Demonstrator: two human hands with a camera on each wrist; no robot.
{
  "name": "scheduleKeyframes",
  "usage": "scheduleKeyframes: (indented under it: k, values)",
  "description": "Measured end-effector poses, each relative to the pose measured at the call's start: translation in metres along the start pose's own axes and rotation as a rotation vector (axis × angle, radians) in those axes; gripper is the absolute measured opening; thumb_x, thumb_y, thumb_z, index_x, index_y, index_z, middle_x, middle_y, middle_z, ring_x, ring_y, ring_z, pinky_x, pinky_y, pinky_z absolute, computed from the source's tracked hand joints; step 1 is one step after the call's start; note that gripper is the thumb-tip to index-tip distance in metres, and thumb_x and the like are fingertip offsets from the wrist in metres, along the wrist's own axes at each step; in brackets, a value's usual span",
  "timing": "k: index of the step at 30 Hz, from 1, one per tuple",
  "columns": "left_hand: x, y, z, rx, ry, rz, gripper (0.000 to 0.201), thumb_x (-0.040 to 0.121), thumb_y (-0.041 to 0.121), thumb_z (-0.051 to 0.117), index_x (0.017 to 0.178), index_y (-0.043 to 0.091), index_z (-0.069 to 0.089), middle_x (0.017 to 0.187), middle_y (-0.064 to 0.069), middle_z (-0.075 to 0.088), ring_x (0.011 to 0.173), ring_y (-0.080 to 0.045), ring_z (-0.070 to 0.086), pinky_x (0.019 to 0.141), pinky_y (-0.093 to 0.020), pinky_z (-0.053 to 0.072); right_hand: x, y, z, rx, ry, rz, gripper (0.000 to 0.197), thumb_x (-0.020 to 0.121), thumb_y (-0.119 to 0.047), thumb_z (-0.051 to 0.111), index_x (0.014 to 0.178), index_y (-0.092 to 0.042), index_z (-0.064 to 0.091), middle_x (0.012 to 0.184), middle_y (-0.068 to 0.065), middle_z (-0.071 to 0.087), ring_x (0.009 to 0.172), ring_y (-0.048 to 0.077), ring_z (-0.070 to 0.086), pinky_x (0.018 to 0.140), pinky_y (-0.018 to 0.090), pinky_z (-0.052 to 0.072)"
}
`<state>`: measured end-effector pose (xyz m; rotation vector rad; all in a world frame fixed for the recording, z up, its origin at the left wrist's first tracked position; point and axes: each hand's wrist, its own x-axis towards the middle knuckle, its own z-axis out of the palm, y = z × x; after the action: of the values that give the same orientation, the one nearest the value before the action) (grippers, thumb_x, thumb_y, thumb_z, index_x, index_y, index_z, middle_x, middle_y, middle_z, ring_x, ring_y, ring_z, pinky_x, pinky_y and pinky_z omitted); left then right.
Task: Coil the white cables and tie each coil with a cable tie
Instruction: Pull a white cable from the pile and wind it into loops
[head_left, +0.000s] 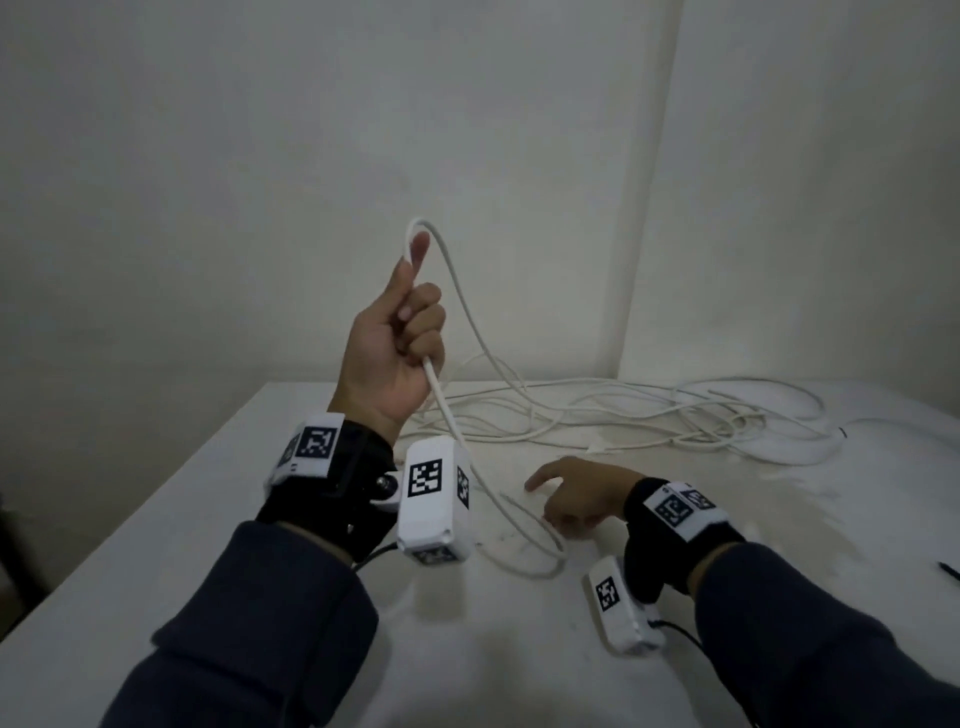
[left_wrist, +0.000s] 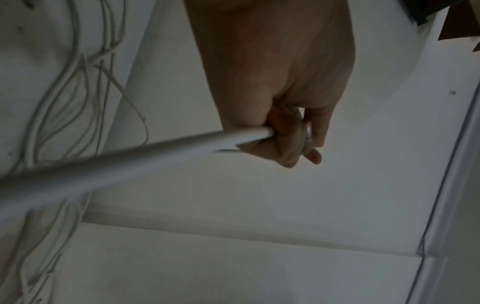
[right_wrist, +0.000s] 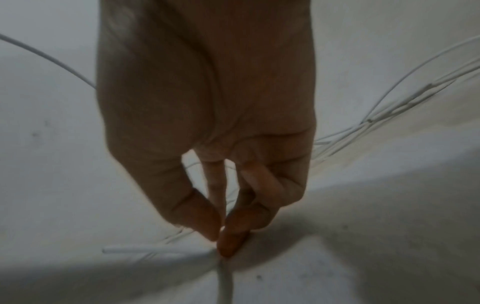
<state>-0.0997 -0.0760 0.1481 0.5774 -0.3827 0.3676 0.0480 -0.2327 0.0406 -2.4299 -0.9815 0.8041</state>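
Note:
My left hand (head_left: 410, 312) is raised above the table and grips a white cable (head_left: 441, 400) in its fist. The cable arches over the raised index finger and falls back to the tangle behind. From the fist it drops to a loop (head_left: 524, 551) lying on the table. In the left wrist view the cable (left_wrist: 182, 144) comes out of the curled fingers (left_wrist: 285, 148). My right hand (head_left: 550, 514) is low on the table and pinches the same cable (right_wrist: 224, 283) between thumb and fingertip (right_wrist: 231, 242). A short cable end (right_wrist: 145, 250) lies just left of that pinch.
A loose tangle of white cables (head_left: 675, 415) spreads across the back right of the white table (head_left: 260, 519). The table stands in a wall corner, its left edge running diagonally. A thin dark object (head_left: 948, 569) lies at the right edge.

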Motion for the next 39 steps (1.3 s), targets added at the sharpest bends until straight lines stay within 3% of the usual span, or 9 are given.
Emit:
scheduleKeyframes:
  k: [9, 13, 16, 18, 21, 24, 29, 35, 39]
  values:
    - [-0.001, -0.002, -0.019, 0.179, 0.184, 0.062, 0.025, 0.094, 0.026, 0.039, 0.108, 0.023, 0.06, 0.048, 0.008, 0.032, 0.044, -0.005, 0.01, 0.029, -0.015, 0.019, -0.006, -0.005, -0.002, -0.282, 0.096, -0.024, 0.024, 0.084, -0.009, 0.062, 0.107, -0.004, 0.064, 0.099, 0.013, 0.067, 0.067, 0.022, 0.061, 0.058, 0.027, 0.055]
    - [0.0, 0.008, -0.054, 0.522, 0.485, 0.159, 0.024, 0.103, 0.023, 0.036, 0.102, 0.019, 0.06, 0.046, 0.008, 0.03, 0.033, -0.002, 0.02, 0.03, -0.012, 0.016, -0.006, 0.028, -0.03, 0.776, 0.585, -0.044, 0.025, 0.091, 0.002, 0.039, 0.07, -0.008, 0.046, 0.063, 0.009, 0.044, 0.048, 0.018, 0.04, 0.037, 0.017, 0.035]
    - [0.008, 0.009, -0.083, 0.857, 0.829, 0.261, 0.022, 0.103, 0.019, 0.037, 0.101, 0.015, 0.059, 0.056, 0.0, 0.034, 0.034, -0.004, 0.031, 0.034, -0.014, 0.028, -0.01, 0.046, -0.041, 1.627, 0.531, -0.1, 0.029, 0.072, 0.015, 0.025, 0.075, -0.012, 0.038, 0.07, 0.009, 0.043, 0.049, 0.014, 0.036, 0.032, 0.014, 0.027]
    - [0.013, 0.013, -0.094, 1.132, 0.982, 0.128, 0.02, 0.1, 0.021, 0.042, 0.11, 0.012, 0.057, 0.083, -0.015, 0.057, 0.063, -0.019, 0.06, 0.059, -0.025, 0.053, -0.009, 0.05, -0.04, 1.819, 0.478, -0.167, 0.024, 0.067, 0.008, 0.034, 0.078, -0.013, 0.041, 0.069, 0.005, 0.044, 0.042, 0.01, 0.037, 0.031, 0.015, 0.02]
    - [0.008, 0.004, -0.086, 1.722, 1.205, -0.238, 0.078, 0.09, 0.029, 0.058, 0.149, 0.003, 0.013, 0.15, -0.026, 0.022, 0.135, -0.039, 0.027, 0.109, -0.047, 0.027, 0.0, 0.048, -0.031, 1.93, 0.527, -0.231, 0.016, 0.094, -0.017, 0.043, 0.079, -0.013, 0.047, 0.051, -0.001, 0.042, 0.032, 0.008, 0.03, 0.031, 0.016, 0.018]
    - [-0.015, -0.028, -0.05, 1.696, 0.889, -0.054, 0.041, 0.091, 0.03, 0.058, 0.123, 0.006, 0.049, 0.122, -0.019, 0.056, 0.103, -0.028, 0.057, 0.079, -0.031, 0.044, 0.014, 0.038, -0.018, 2.096, 0.522, -0.274, 0.03, 0.103, -0.028, 0.038, 0.078, -0.014, 0.046, 0.042, -0.004, 0.04, 0.029, 0.006, 0.029, 0.029, 0.017, 0.019]
    - [-0.058, -0.087, -0.037, 1.119, 0.403, -0.993, 0.055, 0.094, 0.054, 0.042, 0.098, 0.004, 0.063, 0.071, -0.008, 0.072, 0.056, -0.014, 0.067, 0.05, -0.019, 0.047, 0.021, 0.018, 0.003, 2.383, 0.417, -0.367, 0.03, 0.102, -0.012, 0.033, 0.074, -0.012, 0.043, 0.042, -0.002, 0.037, 0.028, 0.008, 0.029, 0.028, 0.018, 0.02]
    - [-0.041, -0.099, -0.081, 0.427, 0.71, -0.28, 0.025, 0.103, 0.018, 0.038, 0.108, 0.0, 0.054, 0.114, -0.017, 0.066, 0.088, -0.021, 0.069, 0.078, -0.037, 0.057, 0.019, 0.015, 0.013, 2.364, 0.361, -0.315, 0.022, 0.096, -0.003, 0.034, 0.078, -0.01, 0.044, 0.053, 0.002, 0.042, 0.037, 0.011, 0.034, 0.037, 0.018, 0.031]
    - [-0.039, -0.103, -0.096, 0.349, 0.76, 0.024, 0.012, 0.101, 0.003, 0.036, 0.108, 0.012, 0.034, 0.08, -0.016, 0.066, 0.076, -0.026, 0.07, 0.078, -0.042, 0.058, 0.025, 0.022, 0.017, 2.272, 0.332, -0.228, 0.011, 0.099, -0.013, 0.043, 0.093, -0.009, 0.052, 0.06, 0.004, 0.048, 0.044, 0.012, 0.04, 0.046, 0.02, 0.041]
